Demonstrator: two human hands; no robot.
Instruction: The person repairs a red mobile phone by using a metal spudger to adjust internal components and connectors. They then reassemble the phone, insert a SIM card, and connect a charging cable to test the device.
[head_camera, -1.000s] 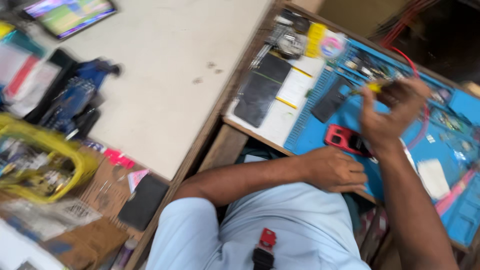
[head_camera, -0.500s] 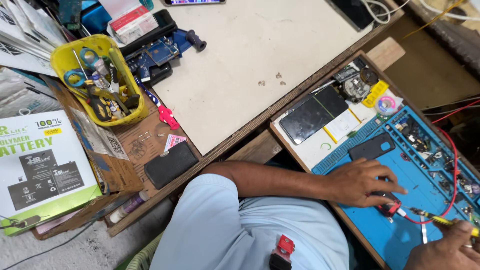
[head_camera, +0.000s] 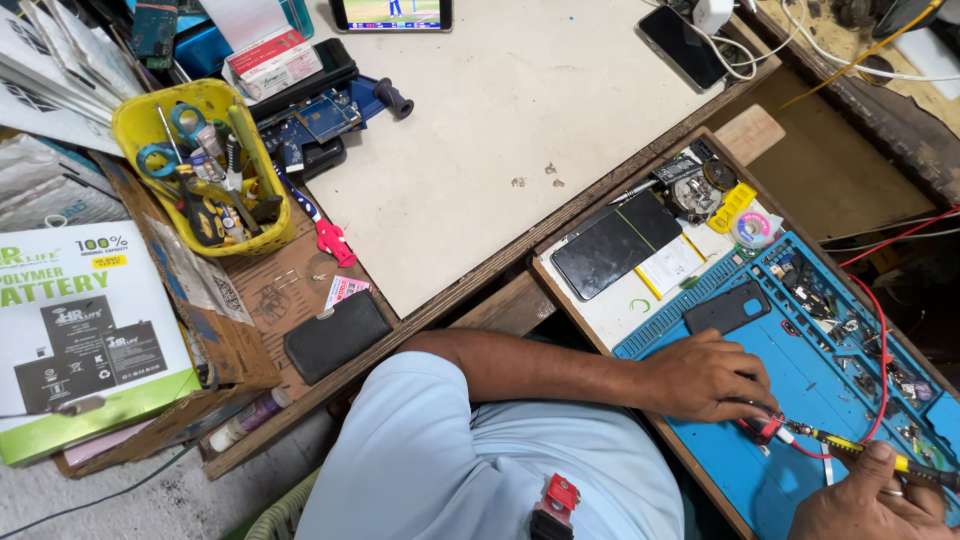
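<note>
Blue silicone work mat (head_camera: 800, 400) with raised ribbing covers the lower right of the wooden tray, and both hands work over it. The left forearm stretches out from the pale blue sleeve, crossing the tray's edge, and the left hand (head_camera: 705, 378) lies palm down on the mat with its knuckles raised. Its fingers (head_camera: 745, 372) are curled in and pinched together at the tips, pressing down on a small red part (head_camera: 765, 430) that lies on the mat just beneath them. The right hand (head_camera: 870, 495) comes up from the bottom right corner, wrist bent, fingers closed around a slim yellow-and-black handled screwdriver (head_camera: 865, 447); the tool's metal tip points left toward the small red part and nearly meets it. A ring shows on one finger of this hand. A thin red wire (head_camera: 872, 340) arcs across the mat above the tool.

Just above the left hand lies a dark rectangular phone case (head_camera: 727, 308), and further up the tray a black phone back panel (head_camera: 615, 245) rests on a white sheet. Tiny components are scattered along the mat's right compartments. On the pale tabletop (head_camera: 480, 130) to the left stand a yellow plastic basket of scissors and tools (head_camera: 205, 165) and a black wallet-like pouch (head_camera: 335, 335).
</note>
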